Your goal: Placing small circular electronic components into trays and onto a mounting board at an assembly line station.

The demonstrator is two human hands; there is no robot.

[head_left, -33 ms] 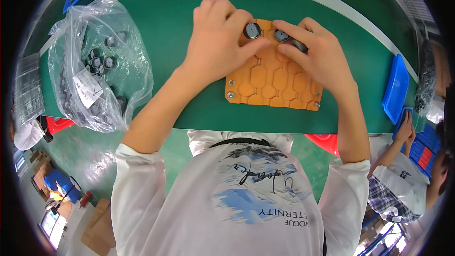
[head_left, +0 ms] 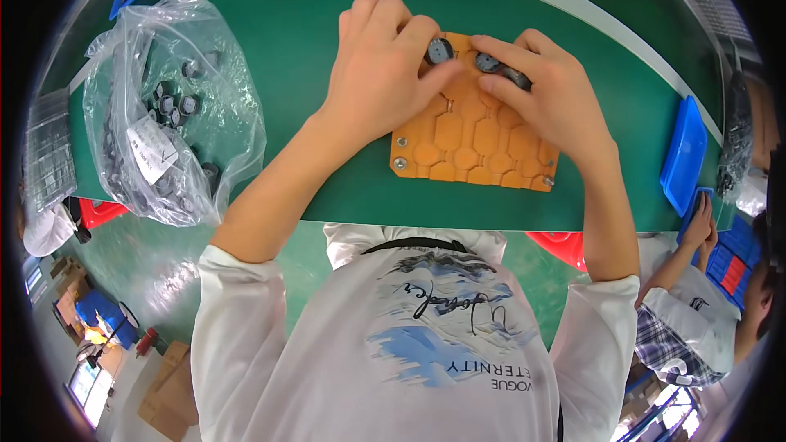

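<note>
An orange-brown board (head_left: 430, 131) with rows of linked round recesses lies on the green table. My left hand (head_left: 381, 61) is over its far left corner. Its bent fingers and thumb close about a small round black part with a grey face (head_left: 440, 51). At the board's far edge, my right hand (head_left: 550, 92) holds a second black part (head_left: 516, 78) between index finger and thumb. A third such part (head_left: 487, 62) is by the right index fingertip, over the board. My fingers partly cover these parts, so I cannot tell how deep they sit in the recesses.
A clear plastic bag (head_left: 233, 106) with several more black parts and a white label stands on the left. A blue tray (head_left: 685, 155) lies at the table's right edge. Another person's hands (head_left: 700, 225) are beyond it. Red stools (head_left: 561, 247) show below the table edge.
My left thumb has shifted slightly and is blurred. The black part at my left hand and the board have moved very slightly to the right; my right hand is almost still.
</note>
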